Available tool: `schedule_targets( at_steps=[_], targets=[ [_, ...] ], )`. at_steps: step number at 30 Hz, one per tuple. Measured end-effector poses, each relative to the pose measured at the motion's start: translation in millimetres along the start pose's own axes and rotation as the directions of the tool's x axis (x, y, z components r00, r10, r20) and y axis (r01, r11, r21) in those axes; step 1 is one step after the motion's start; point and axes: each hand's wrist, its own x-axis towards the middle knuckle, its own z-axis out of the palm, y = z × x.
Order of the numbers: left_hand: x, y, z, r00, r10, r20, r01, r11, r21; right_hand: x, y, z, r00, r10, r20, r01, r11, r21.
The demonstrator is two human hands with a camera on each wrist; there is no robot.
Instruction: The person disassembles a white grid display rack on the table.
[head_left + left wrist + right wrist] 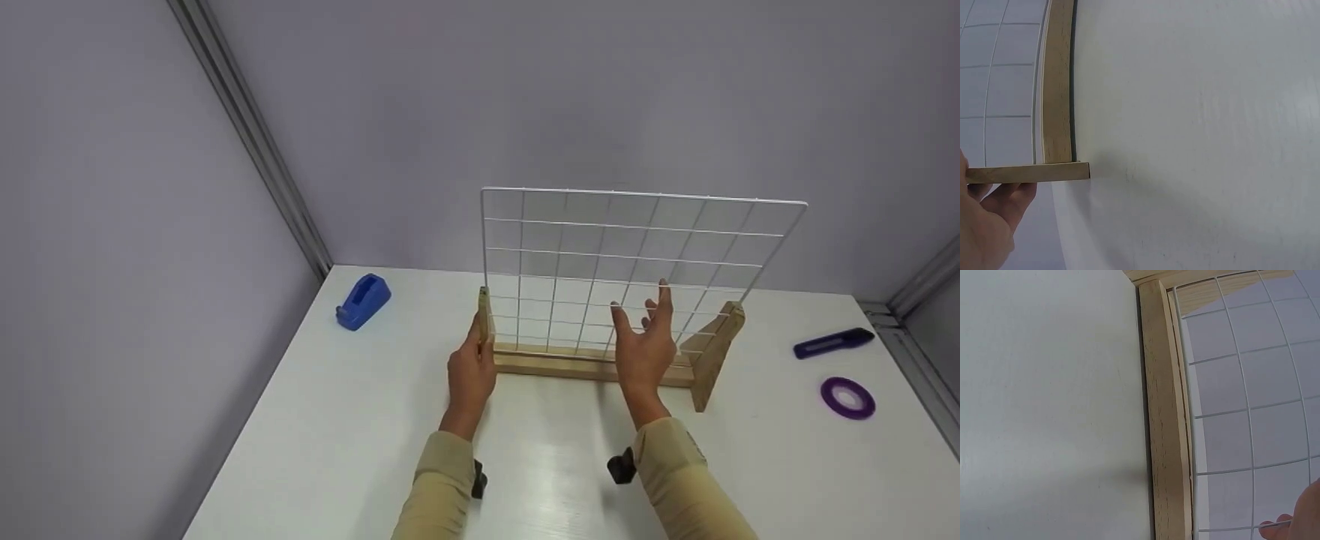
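Note:
A white wire grid panel (645, 194) stands upright in a wooden stand (555, 367) with a long base bar and a side piece at each end. My left hand (471, 375) grips the left wooden side piece (484, 315), thumb on the inner side and fingers around the outer face. In the left wrist view, that hand (988, 230) holds the end of the board (1027, 172). My right hand (645, 352) is at the grid's lower middle, its fingers spread and pointing up. In the right wrist view, its fingertips (1275, 529) overlap a grid wire.
On the white table (337, 450), a blue tape dispenser (364, 301) sits at the back left. A dark slim tool like a box cutter (832, 343) and a purple tape ring (829, 397) lie at the right. Grey walls (450, 97) rise behind and beside the table.

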Motion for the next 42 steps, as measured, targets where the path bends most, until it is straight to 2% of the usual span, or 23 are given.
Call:
schedule_targets(
  at_steps=[6, 14, 23, 27, 33, 42],
  targets=[
    [-1.3, 0.1, 1.2, 1.0, 0.012, 0.002, -0.012, 1.0, -0.006, 2, -4, -3, 1.0, -0.001, -0.007, 0.001, 1.0, 0.009],
    [-1.8, 1.7, -0.7, 1.0, -0.023, 0.002, 0.023, 1.0, -0.007, 9, -16, -4, 1.0, -0.012, 0.026, 0.012, 1.0, 0.004],
    [-0.9, 1.3, -2.7, 1.0, -0.022, 0.011, 0.022, 1.0, -0.02, 12, -25, -6, 0.999, -0.018, 0.03, 0.018, 1.0, 0.003],
    [1.1, 0.1, -2.1, 1.0, -0.002, 0.017, 0.003, 0.999, -0.041, 16, -31, -8, 0.999, -0.031, 0.021, 0.032, 0.999, -0.015],
    [1.6, -1.2, -2.5, 1.0, -0.006, 0.029, 0.009, 0.997, -0.082, 21, -43, -9, 1.0, -0.024, 0.012, 0.025, 0.999, -0.035],
    [0.5, 0.1, -3.5, 1.0, -0.015, 0.013, 0.016, 0.998, -0.06, 26, -59, -13, 0.999, -0.035, 0.002, 0.035, 0.999, -0.033]
  ],
)
